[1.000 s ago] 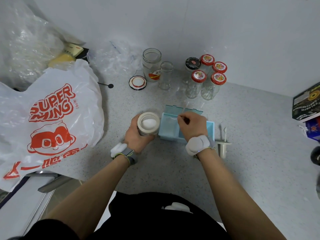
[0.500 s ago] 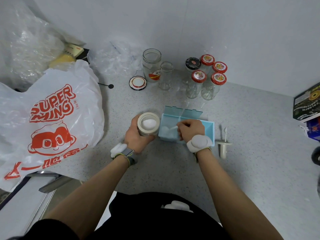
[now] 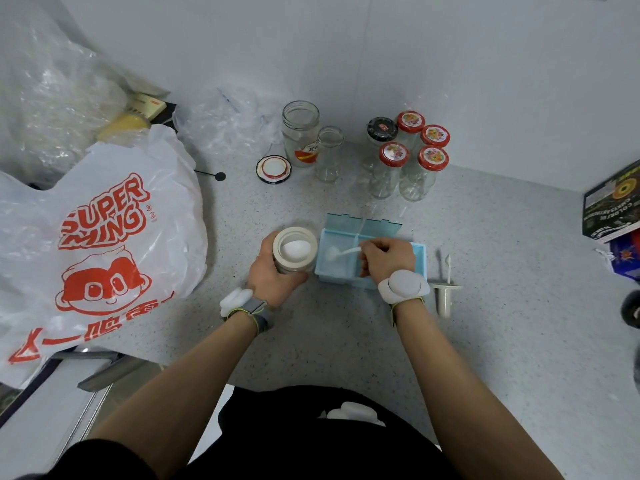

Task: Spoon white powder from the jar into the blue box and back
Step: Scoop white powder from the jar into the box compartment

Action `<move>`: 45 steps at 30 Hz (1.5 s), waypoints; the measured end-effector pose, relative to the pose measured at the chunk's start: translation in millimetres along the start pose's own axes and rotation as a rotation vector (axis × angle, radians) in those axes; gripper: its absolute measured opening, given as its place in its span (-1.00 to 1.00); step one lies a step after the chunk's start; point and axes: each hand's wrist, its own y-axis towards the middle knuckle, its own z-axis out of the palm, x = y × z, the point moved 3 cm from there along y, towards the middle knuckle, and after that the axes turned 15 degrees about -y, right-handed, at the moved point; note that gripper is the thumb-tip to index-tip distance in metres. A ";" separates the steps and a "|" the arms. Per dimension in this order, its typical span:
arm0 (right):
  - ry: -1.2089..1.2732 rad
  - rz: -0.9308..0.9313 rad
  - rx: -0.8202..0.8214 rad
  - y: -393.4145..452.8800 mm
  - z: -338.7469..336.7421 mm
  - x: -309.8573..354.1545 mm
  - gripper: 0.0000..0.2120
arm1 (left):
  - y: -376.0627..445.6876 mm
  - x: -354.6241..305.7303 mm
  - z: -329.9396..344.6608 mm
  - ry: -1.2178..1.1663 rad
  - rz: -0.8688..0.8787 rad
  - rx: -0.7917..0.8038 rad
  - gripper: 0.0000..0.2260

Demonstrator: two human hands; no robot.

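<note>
Jar (image 3: 295,250) with white powder (image 3: 295,248) stood on counter (image 3: 346,334), just left of blue box (image 3: 420,259), touching or nearly touching. Jar was gripped round its side by left hand (image 3: 272,277), fingers curled. White spoon (image 3: 341,252) was pinched by right hand (image 3: 388,259), bowl lowered into box's left compartment. Behind were seen empty glass jars (image 3: 300,137), capped bottles (image 3: 393,168); plastic bag (image 3: 100,244) at left.

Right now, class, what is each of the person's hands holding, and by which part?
The left hand grips the jar round its side. The right hand pinches the white spoon by its handle end, the bowl over the blue box.
</note>
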 end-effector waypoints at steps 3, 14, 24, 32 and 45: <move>0.008 -0.016 -0.008 -2.4 -2.9 2.6 -0.79 | 0.2 1.0 0.1 -0.003 0.003 0.002 -0.23; 0.094 -0.174 -0.016 -14.6 -9.3 45.0 -0.85 | 1.4 3.2 0.8 -0.012 0.008 0.001 -0.25; -0.222 -0.447 0.079 -21.9 26.6 53.0 -0.90 | 2.7 3.3 0.8 0.003 0.008 -0.003 -0.27; -0.161 -0.363 -0.081 -12.5 3.0 36.6 -0.88 | 0.4 1.1 0.5 -0.019 -0.004 -0.013 -0.27; -0.496 -0.515 -0.002 0.1 10.9 12.9 -0.86 | -0.5 -5.5 1.8 0.023 -0.033 -0.020 -0.23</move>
